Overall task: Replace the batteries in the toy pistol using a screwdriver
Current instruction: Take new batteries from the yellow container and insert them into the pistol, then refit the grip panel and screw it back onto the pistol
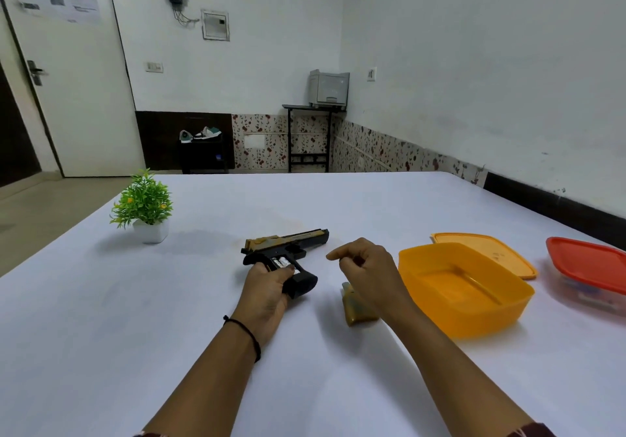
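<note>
A black and gold toy pistol (294, 241) lies on its side on the white table (203, 301), barrel pointing right. Its grip compartment is open and two batteries (281, 262) show inside. My left hand (267, 287) grips the pistol's handle, thumb by the batteries. My right hand (364, 265) hovers just right of the pistol with fingers curled; whether it pinches something small is unclear. A gold grip cover (355, 308) lies on the table under my right wrist. No screwdriver is visible.
An open orange container (464, 321) stands right of my right hand, its orange lid (487, 250) behind it. A clear box with a red lid (589, 263) sits at the far right edge. A small potted plant (144, 204) stands at the table's left.
</note>
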